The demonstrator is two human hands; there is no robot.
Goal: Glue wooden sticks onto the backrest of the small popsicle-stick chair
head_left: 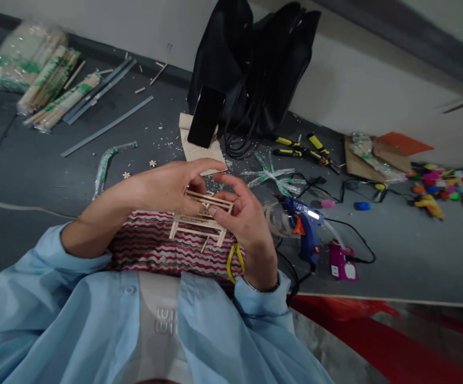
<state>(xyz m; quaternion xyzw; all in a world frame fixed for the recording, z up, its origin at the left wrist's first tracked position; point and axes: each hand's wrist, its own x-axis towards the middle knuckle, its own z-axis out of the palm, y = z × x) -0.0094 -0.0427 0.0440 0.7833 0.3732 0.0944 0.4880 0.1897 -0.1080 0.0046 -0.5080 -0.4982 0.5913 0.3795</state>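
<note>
Head view: two hands (167,186) (247,224), one stick frame (201,216).

A small frame of thin wooden sticks (201,216) sits between the left hand (167,186) and right hand (245,221), over a striped cloth (151,248). A blue glue gun (305,226) lies right of them, a black bag (251,64) behind.

We hold a small stick frame (201,213) between our left hand (167,186) and right hand (247,224), a blue glue gun (305,226) lying near the right hand.

Left hand (167,186) palm down, fingers (207,166) stretched rightward, right hand (247,218) facing it, fingers curled, forearms converging, blue sleeves
</note>
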